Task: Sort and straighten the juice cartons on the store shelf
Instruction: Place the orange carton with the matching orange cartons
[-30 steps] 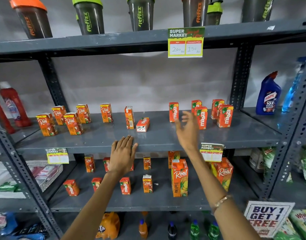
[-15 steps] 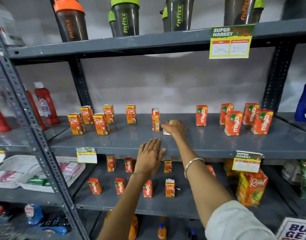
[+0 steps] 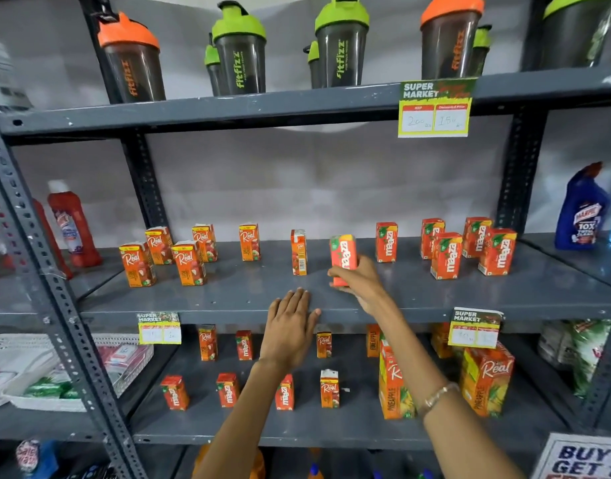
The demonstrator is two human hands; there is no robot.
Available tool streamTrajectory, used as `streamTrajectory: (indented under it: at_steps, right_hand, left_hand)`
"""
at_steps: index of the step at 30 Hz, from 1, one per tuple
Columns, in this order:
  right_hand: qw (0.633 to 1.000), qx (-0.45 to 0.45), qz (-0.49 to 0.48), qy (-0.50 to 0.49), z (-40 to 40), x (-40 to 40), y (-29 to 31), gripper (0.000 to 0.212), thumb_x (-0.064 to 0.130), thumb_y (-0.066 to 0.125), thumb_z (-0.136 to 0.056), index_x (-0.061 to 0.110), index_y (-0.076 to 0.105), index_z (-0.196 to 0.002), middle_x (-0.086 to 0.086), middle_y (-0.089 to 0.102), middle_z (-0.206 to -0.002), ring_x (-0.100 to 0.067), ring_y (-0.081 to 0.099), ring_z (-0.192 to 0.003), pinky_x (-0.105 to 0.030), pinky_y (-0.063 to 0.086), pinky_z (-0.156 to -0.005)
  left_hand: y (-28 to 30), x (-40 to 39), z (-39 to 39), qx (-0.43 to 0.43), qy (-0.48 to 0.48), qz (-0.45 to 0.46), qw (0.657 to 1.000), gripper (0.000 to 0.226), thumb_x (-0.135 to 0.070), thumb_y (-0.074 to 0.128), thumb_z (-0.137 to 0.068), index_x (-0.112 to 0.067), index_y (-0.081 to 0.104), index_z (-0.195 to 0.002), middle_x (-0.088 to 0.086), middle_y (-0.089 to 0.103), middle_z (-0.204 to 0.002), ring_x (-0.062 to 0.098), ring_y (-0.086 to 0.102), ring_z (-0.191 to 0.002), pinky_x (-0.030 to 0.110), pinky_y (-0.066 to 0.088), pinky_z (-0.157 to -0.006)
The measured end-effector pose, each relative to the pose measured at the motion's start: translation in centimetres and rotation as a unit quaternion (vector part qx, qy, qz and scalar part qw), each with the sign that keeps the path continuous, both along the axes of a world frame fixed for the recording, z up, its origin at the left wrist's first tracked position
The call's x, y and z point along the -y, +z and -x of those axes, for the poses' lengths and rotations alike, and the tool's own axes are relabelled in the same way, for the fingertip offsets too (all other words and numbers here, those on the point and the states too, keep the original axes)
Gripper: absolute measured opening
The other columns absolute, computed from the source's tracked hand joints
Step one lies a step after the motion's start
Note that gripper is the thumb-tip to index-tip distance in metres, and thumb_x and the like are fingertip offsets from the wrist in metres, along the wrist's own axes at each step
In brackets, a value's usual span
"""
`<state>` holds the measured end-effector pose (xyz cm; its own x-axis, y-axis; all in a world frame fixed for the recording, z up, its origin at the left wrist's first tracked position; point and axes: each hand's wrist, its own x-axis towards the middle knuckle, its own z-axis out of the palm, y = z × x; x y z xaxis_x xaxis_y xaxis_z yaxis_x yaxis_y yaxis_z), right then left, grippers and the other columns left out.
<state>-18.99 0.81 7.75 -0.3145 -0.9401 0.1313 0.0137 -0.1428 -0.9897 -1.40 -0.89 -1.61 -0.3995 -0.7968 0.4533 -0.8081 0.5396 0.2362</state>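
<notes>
My right hand grips a Maaza carton upright, mid-shelf; left hand lies flat and released on the edge. Sliding toward three o'clock, I risk toppling the Maaza cluster.

The shelf is grey painted metal with a dull, faintly reflective sheen, and its upright posts are perforated metal, scuffed in places. The juice cartons are printed paperboard with a light gloss, while the shaker bottles are smoky translucent plastic under smooth matt lids. The price tags are paper.
</notes>
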Motion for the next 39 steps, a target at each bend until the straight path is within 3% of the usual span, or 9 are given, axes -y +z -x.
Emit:
streamTrajectory:
  at_steps: [4, 7, 9, 13, 24, 29, 33, 37, 39]
  right_hand:
    - [0.974, 0.19, 0.049, 0.114, -0.3, -3.9, 1.4, 0.055, 0.004, 0.077, -0.08, 0.02, 0.053, -0.126, -0.016, 0.069, -0.121, -0.034, 0.074, -0.1, -0.044, 0.062, -0.077]
    - [0.956, 0.237, 0.07, 0.157, -0.5, -7.5, 3.6, 0.061, 0.032, 0.076, -0.078, 0.019, 0.053, -0.133, -0.013, 0.073, -0.11, -0.026, 0.075, -0.087, -0.037, 0.059, -0.066]
    - [0.945, 0.257, 0.071, 0.192, -0.4, -10.0, 5.0, 0.055, 0.052, 0.055, -0.089, 0.017, 0.056, -0.131, -0.013, 0.073, -0.101, -0.024, 0.072, -0.08, -0.033, 0.057, -0.059]
    - [0.946, 0.197, 0.098, 0.237, -0.9, -15.2, 7.9, 0.053, 0.055, 0.033, -0.098, 0.017, 0.057, -0.126, -0.013, 0.072, -0.096, -0.022, 0.071, -0.074, -0.03, 0.055, -0.053]
    - [0.944, 0.079, 0.179, 0.264, -1.9, -24.2, 11.6, 0.082, 0.063, 0.038, -0.081, 0.012, 0.044, -0.145, -0.017, 0.064, -0.115, -0.022, 0.068, -0.085, -0.025, 0.055, -0.058]
    - [0.942, 0.078, 0.184, 0.269, -1.3, -23.3, 10.8, 0.103, 0.079, 0.058, -0.064, 0.015, 0.044, -0.143, -0.014, 0.067, -0.111, -0.021, 0.072, -0.082, -0.029, 0.057, -0.058]
    - [0.945, 0.087, 0.183, 0.257, 0.2, -20.3, 7.7, 0.081, 0.067, 0.061, -0.078, 0.021, 0.043, -0.141, -0.011, 0.072, -0.111, -0.027, 0.074, -0.086, -0.036, 0.06, -0.063]
    - [0.984, 0.035, 0.122, 0.122, 3.1, -15.9, 3.2, 0.069, 0.064, 0.052, -0.082, 0.031, 0.043, -0.141, -0.005, 0.065, -0.132, -0.023, 0.067, -0.118, -0.044, 0.056, -0.098]
    - [0.993, 0.018, 0.09, 0.076, 4.9, -13.5, 1.5, 0.056, 0.059, 0.051, -0.082, 0.034, 0.048, -0.132, -0.001, 0.06, -0.137, -0.018, 0.06, -0.125, -0.036, 0.052, -0.1]
  left_hand:
    - [-0.2, 1.0, -1.3, -0.001, 0.009, -0.005, 1.0, 0.066, -0.062, 0.01, -0.102, -0.028, 0.02, -0.158, -0.007, 0.018, -0.167, 0.014, 0.012, -0.156, 0.033, -0.005, -0.122]
    - [0.0, 1.4, -1.7, -0.002, 0.011, -0.008, 1.0, 0.066, -0.062, 0.011, -0.102, -0.027, 0.021, -0.157, -0.006, 0.02, -0.167, 0.015, 0.013, -0.156, 0.033, -0.005, -0.122]
    - [0.1, 1.0, -1.5, 0.0, 0.011, -0.011, 1.0, 0.067, -0.061, 0.01, -0.101, -0.026, 0.021, -0.158, -0.005, 0.02, -0.167, 0.016, 0.013, -0.156, 0.034, -0.005, -0.122]
    - [0.4, 0.5, -1.3, 0.012, 0.019, -0.023, 0.999, 0.066, -0.058, 0.012, -0.102, -0.024, 0.02, -0.158, -0.003, 0.019, -0.168, 0.017, 0.012, -0.157, 0.035, -0.005, -0.122]
    - [1.4, -0.2, -0.8, 0.033, 0.031, -0.028, 0.999, 0.061, -0.05, 0.017, -0.105, -0.02, 0.021, -0.158, 0.0, 0.022, -0.167, 0.02, 0.015, -0.156, 0.042, 0.005, -0.128]
    - [1.4, -0.2, -0.8, 0.043, 0.037, -0.032, 0.998, 0.062, -0.05, 0.017, -0.105, -0.019, 0.019, -0.159, 0.0, 0.019, -0.168, 0.02, 0.013, -0.157, 0.043, 0.004, -0.128]
    - [1.5, -0.2, -0.7, 0.049, 0.039, -0.034, 0.997, 0.062, -0.049, 0.017, -0.105, -0.019, 0.016, -0.159, 0.0, 0.015, -0.169, 0.02, 0.01, -0.157, 0.042, 0.002, -0.127]
    - [1.5, -0.3, -0.8, 0.045, 0.035, -0.033, 0.998, 0.061, -0.05, 0.017, -0.105, -0.02, 0.017, -0.159, 0.0, 0.016, -0.169, 0.02, 0.01, -0.157, 0.041, 0.001, -0.126]
    - [1.4, -0.3, -0.9, 0.042, 0.033, -0.036, 0.998, 0.062, -0.051, 0.016, -0.105, -0.02, 0.017, -0.159, -0.001, 0.015, -0.169, 0.02, 0.01, -0.157, 0.04, -0.001, -0.125]
